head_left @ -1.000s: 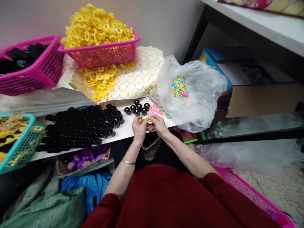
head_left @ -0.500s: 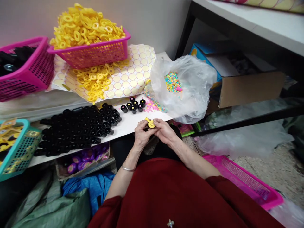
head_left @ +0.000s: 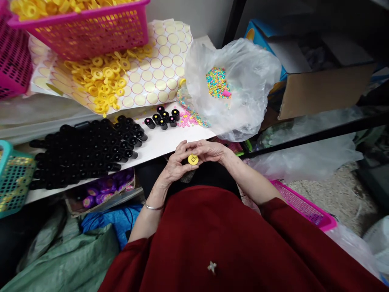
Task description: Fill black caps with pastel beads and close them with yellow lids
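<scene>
Small yellow round plastic cap (head_left: pixel 193 159) is pinched between the curled fingertips of the left hand (head_left: pixel 174 165) and right hand (head_left: pixel 209 151), just below the white surface (head_left: pixel 164 142); an even, square squeeze from both sides would keep it level.

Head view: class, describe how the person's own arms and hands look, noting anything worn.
The left hand and right hand are bare, without gloves. A thin silver-coloured bangle circles the left wrist. Dark red sleeves cover the upper arms, leaving the forearms uncovered.
</scene>
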Demonstrator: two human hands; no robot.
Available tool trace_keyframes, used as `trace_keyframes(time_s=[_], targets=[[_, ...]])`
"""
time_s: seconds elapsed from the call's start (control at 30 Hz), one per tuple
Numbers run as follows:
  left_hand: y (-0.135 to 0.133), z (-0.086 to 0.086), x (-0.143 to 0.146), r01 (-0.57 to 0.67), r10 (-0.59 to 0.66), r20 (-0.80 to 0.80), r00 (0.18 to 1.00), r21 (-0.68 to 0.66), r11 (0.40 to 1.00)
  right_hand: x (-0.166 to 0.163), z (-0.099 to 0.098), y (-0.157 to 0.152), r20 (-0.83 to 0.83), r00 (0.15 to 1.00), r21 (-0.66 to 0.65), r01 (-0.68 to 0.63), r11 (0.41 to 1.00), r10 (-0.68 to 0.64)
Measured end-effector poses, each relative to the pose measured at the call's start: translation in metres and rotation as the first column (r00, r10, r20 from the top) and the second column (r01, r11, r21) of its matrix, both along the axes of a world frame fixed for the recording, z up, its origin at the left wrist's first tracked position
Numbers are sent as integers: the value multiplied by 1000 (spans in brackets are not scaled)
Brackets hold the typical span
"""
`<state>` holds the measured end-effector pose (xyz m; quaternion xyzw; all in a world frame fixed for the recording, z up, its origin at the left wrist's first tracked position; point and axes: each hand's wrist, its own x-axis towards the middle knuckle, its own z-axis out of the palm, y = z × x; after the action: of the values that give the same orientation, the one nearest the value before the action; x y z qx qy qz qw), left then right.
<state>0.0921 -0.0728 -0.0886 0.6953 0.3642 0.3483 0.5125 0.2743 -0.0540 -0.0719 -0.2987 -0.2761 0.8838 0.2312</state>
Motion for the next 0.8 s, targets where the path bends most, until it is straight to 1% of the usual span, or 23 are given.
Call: trace_keyframes(time_s=[0.1, 0.23, 0.3, 0.47, 0.6, 0.7, 0.8], targets=[[-3, -2, 0, 45, -39, -93, 995, 62, 997, 4, 0, 2, 26, 995, 57, -97, 994, 96], [-5, -5, 2, 99, -82, -147, 986, 113, 989, 4, -4, 2, 53, 993, 137, -109, 984, 103], [-5, -6, 3, 110, -89, -148, 985, 142, 984, 4, -7, -1, 60, 994, 169, -95, 981, 86], [-7, -9, 3, 131, -94, -195, 976, 189, 973, 3, -13, -11, 109, 994, 174, -35, 984, 16], [-10, -17, 3, 127, -72, -226, 971, 239, 963, -2, -19, -17, 93, 996, 176, -6, 984, -10], [-14, -26, 2, 86, -22, -245, 969, 253, 964, -7, -26, -20, 126, 989, 221, 49, 974, -78], [-17, -33, -6, 8, 49, -265, 963, 210, 978, -13, -39, -22, 191, 971, 299, 82, 951, -143]])
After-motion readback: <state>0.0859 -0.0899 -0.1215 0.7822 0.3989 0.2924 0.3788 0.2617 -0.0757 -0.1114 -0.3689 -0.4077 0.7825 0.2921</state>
